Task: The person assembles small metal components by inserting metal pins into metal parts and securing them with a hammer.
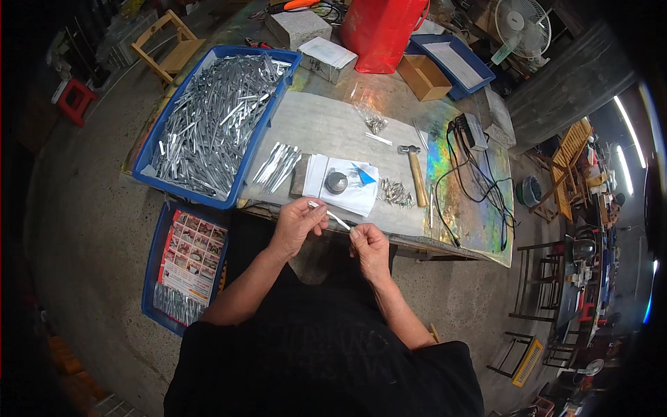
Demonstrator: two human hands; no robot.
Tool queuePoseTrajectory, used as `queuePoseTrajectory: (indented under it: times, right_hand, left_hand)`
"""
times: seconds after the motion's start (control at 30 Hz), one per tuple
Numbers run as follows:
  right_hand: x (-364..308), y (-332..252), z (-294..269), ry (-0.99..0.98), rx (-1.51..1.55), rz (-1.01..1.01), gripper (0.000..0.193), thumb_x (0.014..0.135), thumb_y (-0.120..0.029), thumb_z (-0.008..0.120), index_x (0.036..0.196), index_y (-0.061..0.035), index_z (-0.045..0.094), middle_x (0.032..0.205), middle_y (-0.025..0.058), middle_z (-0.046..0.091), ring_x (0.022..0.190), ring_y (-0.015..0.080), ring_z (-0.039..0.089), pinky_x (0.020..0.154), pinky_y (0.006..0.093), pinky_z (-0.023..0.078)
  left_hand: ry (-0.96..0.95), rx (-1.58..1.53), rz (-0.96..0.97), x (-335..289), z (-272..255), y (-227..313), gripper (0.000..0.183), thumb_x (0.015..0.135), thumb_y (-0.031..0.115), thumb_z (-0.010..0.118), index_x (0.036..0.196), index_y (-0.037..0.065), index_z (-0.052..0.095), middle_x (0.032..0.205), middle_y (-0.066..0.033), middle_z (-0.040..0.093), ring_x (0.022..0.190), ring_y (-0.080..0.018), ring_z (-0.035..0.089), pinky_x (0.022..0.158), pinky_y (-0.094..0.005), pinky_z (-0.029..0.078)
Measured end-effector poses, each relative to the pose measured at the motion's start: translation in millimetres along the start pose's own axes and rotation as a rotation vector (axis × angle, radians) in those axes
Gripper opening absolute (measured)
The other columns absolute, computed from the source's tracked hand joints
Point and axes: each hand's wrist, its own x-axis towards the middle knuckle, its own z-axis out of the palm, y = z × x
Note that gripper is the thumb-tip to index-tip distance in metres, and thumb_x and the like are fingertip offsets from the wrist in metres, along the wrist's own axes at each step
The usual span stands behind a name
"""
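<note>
Left hand [302, 226] and right hand [370, 249] both pinch a metal strip [338, 220], one near each end. It is slim, smooth and pale silver, almost white in the light, slightly bent along its length and sloping down toward my right. I hold it at the desk's [486, 240] near edge, beside white papers [361, 200].

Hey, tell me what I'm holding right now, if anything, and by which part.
A slim pale strip, held at both ends: your left hand pinches it near its upper-left end, your right hand near its lower-right end.
</note>
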Motion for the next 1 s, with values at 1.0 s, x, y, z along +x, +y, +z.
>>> queuePoseTrajectory:
  times: [1.0]
  right_hand:
    - [122.8, -36.8, -127.9, 0.397, -1.417, -0.289, 0.023, 0.069, -0.015, 0.059, 0.083, -0.001, 0.048, 0.075, 0.0194, 0.053, 0.071, 0.0359, 0.051, 0.062, 0.0425, 0.041]
  left_hand:
    - [0.036, 1.005, 0.396, 101.7, -8.2, 54.7, 0.01, 0.069, 0.009, 0.056, 0.075, 0.001, 0.059, 0.071, -0.0124, 0.056, 0.067, -0.0252, 0.055, 0.06, -0.0299, 0.043]
